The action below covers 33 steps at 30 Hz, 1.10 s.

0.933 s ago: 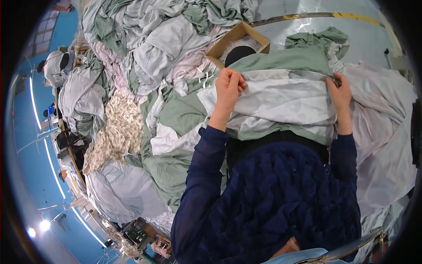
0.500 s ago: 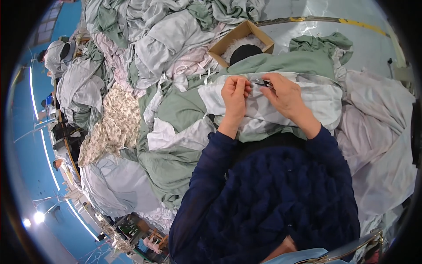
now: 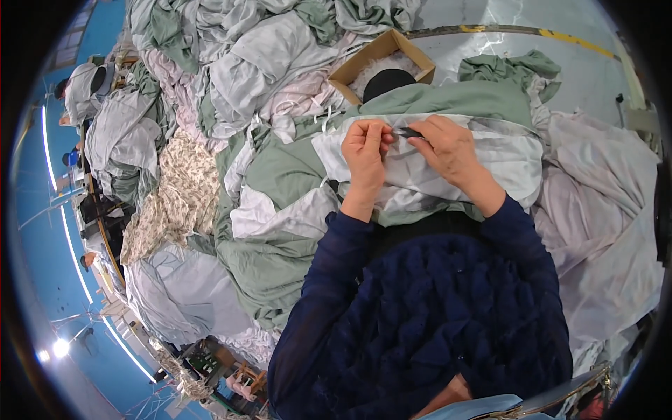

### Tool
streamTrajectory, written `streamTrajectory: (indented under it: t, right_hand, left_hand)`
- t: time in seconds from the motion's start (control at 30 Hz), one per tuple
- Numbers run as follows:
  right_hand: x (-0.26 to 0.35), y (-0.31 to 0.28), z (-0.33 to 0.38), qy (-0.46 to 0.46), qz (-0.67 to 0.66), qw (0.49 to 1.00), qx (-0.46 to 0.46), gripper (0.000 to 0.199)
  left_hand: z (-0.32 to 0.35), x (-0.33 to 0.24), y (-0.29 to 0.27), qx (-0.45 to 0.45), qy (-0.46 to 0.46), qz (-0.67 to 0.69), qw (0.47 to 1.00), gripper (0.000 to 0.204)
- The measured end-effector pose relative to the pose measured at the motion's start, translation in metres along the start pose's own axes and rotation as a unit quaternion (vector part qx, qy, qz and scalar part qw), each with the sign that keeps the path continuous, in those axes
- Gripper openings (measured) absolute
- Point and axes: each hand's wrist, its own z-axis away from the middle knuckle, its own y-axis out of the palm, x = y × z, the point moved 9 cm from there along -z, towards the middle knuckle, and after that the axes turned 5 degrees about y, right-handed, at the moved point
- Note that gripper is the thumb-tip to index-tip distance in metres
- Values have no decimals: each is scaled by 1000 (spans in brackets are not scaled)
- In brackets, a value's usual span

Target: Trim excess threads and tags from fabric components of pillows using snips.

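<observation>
Across the person's lap lies a white cloth (image 3: 504,154), its long axis running left to right and its far edge bordering a green cloth (image 3: 483,101). Over that far edge, left of the cloth's middle, the left hand (image 3: 364,143) has thumb and forefinger pressed together; what they pinch is too small to tell. Just to its right, the right hand (image 3: 448,147) is clamped on a small dark tool (image 3: 411,131), whose long axis also lies roughly left to right, the slim tip pointing left at the left hand's fingertips. Both forearms reach in from the near side, angled toward each other. On the far side, beyond the hands, stands an open cardboard box (image 3: 414,50) with a black rounded object (image 3: 388,84) at its near side. Farther left spreads a patterned cloth (image 3: 175,192); pale fabric (image 3: 602,210) heaps on the right.
</observation>
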Motion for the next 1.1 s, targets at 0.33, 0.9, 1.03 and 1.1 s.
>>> streamTrajectory:
  t: [0.33,0.9,1.03,1.1]
  right_hand:
    - [9,2,-6,-10,7,1000,-4,18]
    - [-2,3,-5,10,11,1000,0,18]
    - [-9,-13,-2,39,-37,998,-27,22]
    - [-24,-22,4,95,-74,992,-19,22]
  left_hand:
    - [9,-38,19,26,108,-145,983,10]
    - [3,-31,22,31,71,-96,992,9]
    - [-37,-61,15,10,135,-116,984,11]
    - [-68,-81,19,4,177,-169,970,12]
